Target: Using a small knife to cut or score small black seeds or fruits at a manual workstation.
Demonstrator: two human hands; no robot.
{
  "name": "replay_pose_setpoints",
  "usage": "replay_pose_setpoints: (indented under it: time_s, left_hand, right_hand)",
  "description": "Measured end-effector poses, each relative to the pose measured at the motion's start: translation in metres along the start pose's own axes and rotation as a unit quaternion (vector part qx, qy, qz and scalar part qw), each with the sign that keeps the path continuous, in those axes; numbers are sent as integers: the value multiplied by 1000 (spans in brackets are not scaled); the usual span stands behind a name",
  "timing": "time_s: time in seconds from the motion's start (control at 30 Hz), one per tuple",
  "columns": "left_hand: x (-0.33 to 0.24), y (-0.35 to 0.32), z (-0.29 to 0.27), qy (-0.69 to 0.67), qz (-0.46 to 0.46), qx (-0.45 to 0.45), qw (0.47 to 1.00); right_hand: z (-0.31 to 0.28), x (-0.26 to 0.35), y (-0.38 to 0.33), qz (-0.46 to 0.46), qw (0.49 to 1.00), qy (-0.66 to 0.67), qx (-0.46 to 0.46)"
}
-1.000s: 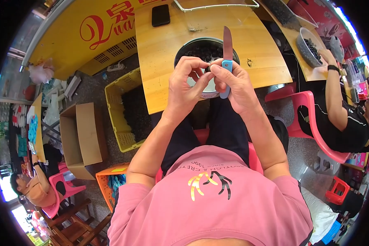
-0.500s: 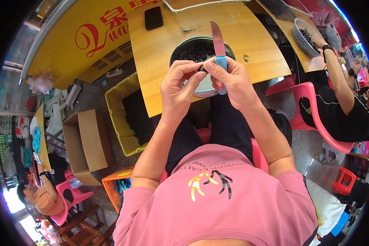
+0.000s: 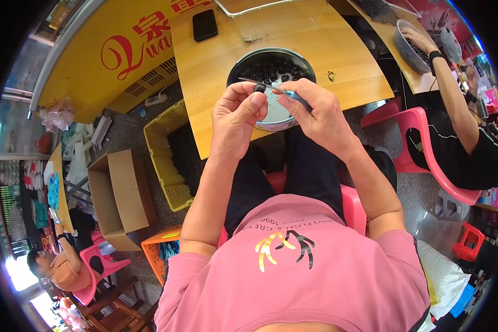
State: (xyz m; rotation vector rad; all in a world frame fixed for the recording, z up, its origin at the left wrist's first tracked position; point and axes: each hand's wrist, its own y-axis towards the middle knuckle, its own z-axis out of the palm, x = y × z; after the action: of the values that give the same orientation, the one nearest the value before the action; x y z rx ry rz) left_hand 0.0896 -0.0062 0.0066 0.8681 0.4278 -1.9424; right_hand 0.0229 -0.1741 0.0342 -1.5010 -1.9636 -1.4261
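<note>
Left hand [image 3: 237, 119]: clamped on a small dark fruit [image 3: 259, 88].
Right hand [image 3: 318, 115]: closed on a knife [image 3: 271, 88], seemingly.
Risk: fingertips [image 3: 253, 102] nicked if the blade slips; fruit dropped into the bowl [image 3: 271, 69] on the bench [image 3: 315, 50].

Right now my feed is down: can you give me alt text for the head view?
Seated at a wooden table, a person in a pink shirt holds a small dark round fruit in the left hand and lays a blue-handled knife against it with the right hand, above a round metal bowl of dark fruits.
</note>
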Motion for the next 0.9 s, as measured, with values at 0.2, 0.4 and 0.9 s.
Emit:
replay_pose_setpoints:
  time_s: [0.2, 0.4, 0.9]
  left_hand:
    - [1, 0, 0, 48, 12, 3, 999]
    - [-2, 0, -1, 79, 18, 2, 997]
    - [-16, -9, -1, 82, -14, 112, 990]
  right_hand:
    - [-2, -1, 0, -29, 997, -71, -6]
    - [-7, -2, 1, -62, 993, -98, -7]
    - [-17, -14, 6, -139, 968, -206, -21]
